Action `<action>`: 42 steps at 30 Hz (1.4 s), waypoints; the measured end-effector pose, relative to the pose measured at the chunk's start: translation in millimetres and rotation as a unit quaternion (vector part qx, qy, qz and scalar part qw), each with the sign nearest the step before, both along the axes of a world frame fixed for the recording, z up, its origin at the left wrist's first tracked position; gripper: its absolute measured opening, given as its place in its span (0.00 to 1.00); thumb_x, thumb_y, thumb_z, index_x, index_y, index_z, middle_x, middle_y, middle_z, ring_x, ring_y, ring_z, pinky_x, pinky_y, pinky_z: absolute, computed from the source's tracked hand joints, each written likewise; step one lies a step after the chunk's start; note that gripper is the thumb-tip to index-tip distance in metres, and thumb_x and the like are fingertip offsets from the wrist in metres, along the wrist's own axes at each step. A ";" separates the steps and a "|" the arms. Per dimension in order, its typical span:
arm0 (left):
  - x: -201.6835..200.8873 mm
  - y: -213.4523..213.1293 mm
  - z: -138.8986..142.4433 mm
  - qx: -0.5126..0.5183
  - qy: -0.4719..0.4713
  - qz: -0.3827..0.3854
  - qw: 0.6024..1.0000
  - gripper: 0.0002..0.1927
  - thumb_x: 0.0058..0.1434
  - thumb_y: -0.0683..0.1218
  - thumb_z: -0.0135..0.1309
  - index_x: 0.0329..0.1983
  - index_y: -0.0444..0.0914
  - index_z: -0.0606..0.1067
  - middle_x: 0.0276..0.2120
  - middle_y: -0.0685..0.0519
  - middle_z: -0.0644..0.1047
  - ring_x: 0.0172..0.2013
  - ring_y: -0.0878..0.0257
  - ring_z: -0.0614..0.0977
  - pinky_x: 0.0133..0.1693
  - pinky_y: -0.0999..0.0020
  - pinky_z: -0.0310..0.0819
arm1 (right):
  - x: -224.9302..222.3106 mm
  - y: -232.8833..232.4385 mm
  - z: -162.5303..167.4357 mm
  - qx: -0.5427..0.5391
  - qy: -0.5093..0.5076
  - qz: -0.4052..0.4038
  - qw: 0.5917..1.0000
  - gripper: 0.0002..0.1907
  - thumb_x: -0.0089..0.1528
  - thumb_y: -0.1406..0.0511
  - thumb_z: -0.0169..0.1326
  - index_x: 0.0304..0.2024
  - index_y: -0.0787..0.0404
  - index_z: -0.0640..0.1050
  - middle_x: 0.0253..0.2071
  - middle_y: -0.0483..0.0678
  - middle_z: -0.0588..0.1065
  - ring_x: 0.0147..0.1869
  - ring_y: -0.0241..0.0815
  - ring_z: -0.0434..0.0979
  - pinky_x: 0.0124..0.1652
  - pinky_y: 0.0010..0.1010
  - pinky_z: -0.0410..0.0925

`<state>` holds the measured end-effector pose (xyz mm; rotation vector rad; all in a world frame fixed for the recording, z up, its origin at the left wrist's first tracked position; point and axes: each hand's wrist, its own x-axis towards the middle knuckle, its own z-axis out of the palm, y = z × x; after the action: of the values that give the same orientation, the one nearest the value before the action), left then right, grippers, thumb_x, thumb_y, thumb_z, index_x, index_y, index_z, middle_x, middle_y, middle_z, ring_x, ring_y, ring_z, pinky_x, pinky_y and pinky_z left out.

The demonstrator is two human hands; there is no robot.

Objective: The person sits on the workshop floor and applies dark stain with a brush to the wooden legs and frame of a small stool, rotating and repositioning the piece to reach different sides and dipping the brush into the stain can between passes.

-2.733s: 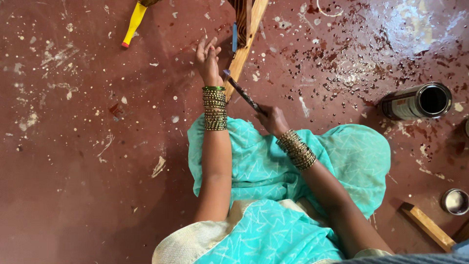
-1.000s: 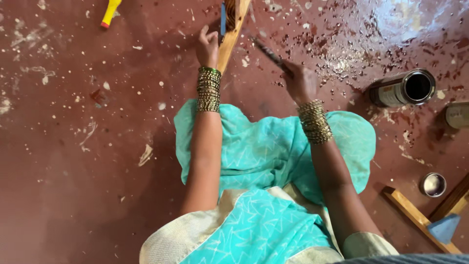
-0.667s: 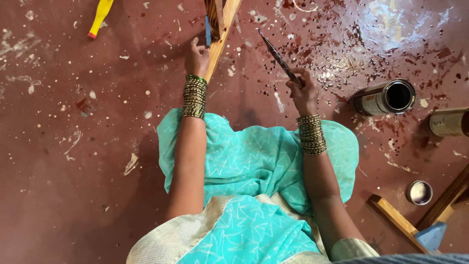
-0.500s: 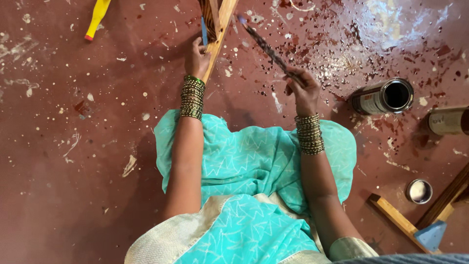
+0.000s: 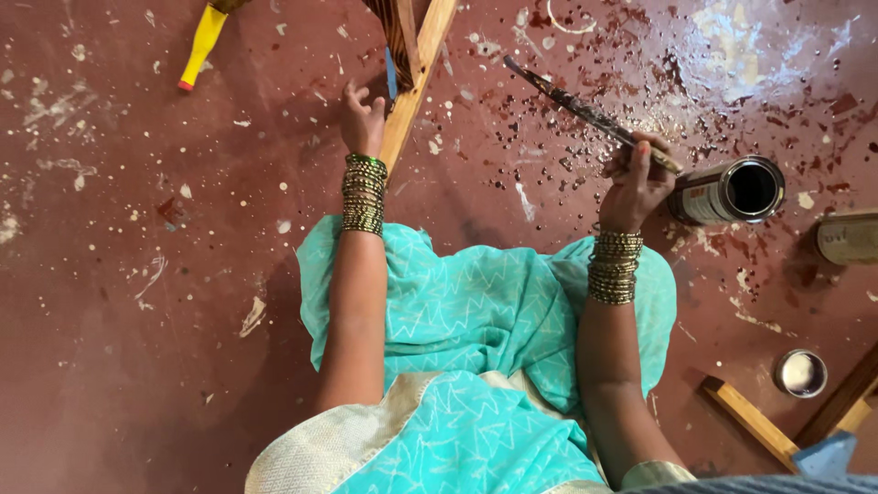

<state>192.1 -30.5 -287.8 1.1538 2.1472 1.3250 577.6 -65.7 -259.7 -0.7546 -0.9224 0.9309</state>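
Brush: a long, dark, paint-crusted brush (image 5: pixel 585 112) is up off the floor, slanting from upper left down to the right hand.
Right hand: the right hand (image 5: pixel 636 178) grips the brush's lower end, fingers curled tight round the handle, thumb side up, just beside the open tin.
Left hand: the left hand (image 5: pixel 364 119) rests against the wooden strut, fingers loosely spread and half open; whether it truly grips the wood, I cannot tell from here.
Wooden strut: a pale wooden strut (image 5: pixel 416 78) runs from the top edge down towards the left wrist, with a darker woven piece and a blue strip alongside it.
Bangles: stacks of green and gold bangles (image 5: pixel 364 194) sit on both wrists.
Tin: a round tin (image 5: pixel 732 190) lies on its side, dark mouth facing right, touching distance from the right hand.
Lap: turquoise patterned cloth (image 5: pixel 485 320) spreads between the two forearms.
Floor: the reddish-brown floor (image 5: pixel 119 274) is speckled with pale flecks and dark drips, thickest around the brush.
Further out: a yellow handle (image 5: pixel 201 46) lies at upper left, well apart; a small metal cup (image 5: pixel 801 373) and a wooden batten (image 5: pixel 750 421) sit at lower right.
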 end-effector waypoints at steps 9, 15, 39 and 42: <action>3.0 3.9 -0.7 0.017 -0.047 -0.042 0.998 0.35 0.62 0.45 0.62 0.70 0.38 0.62 0.57 0.45 0.78 0.48 0.54 0.84 0.50 0.62 0.80 | -12.6 1.3 -7.1 -0.060 -0.085 -0.029 0.994 0.14 0.73 0.61 0.55 0.37 0.64 0.80 0.28 0.48 0.77 0.24 0.31 0.72 0.23 0.21 0.67; 5.0 1.9 3.0 -0.057 -0.006 -0.086 0.995 0.29 0.62 0.46 0.61 0.65 0.36 0.68 0.52 0.49 0.81 0.44 0.60 0.85 0.48 0.65 0.79 | -12.3 1.9 -9.9 -0.070 -0.088 0.009 0.994 0.12 0.72 0.62 0.56 0.42 0.67 0.81 0.36 0.50 0.81 0.29 0.34 0.76 0.27 0.23 0.70; 11.0 -10.8 14.5 -0.020 0.048 -0.110 0.993 0.21 0.62 0.50 0.59 0.58 0.43 0.74 0.40 0.55 0.84 0.39 0.58 0.86 0.42 0.61 0.78 | -50.9 -12.6 -4.6 -0.050 -0.122 0.097 0.987 0.09 0.67 0.71 0.61 0.49 0.69 0.79 0.39 0.53 0.81 0.38 0.39 0.83 0.39 0.28 0.81; 10.9 -11.8 18.5 -0.024 0.053 -0.089 0.994 0.19 0.63 0.50 0.58 0.58 0.44 0.75 0.40 0.57 0.85 0.39 0.58 0.86 0.42 0.62 0.79 | -57.4 -11.9 -11.0 -0.114 -0.106 0.077 0.985 0.06 0.66 0.71 0.63 0.44 0.68 0.80 0.34 0.50 0.80 0.33 0.36 0.80 0.33 0.25 0.77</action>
<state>202.9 -42.2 -269.3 1.3899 2.0794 1.1527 520.2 -77.6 -270.7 -1.0027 -1.0824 1.1207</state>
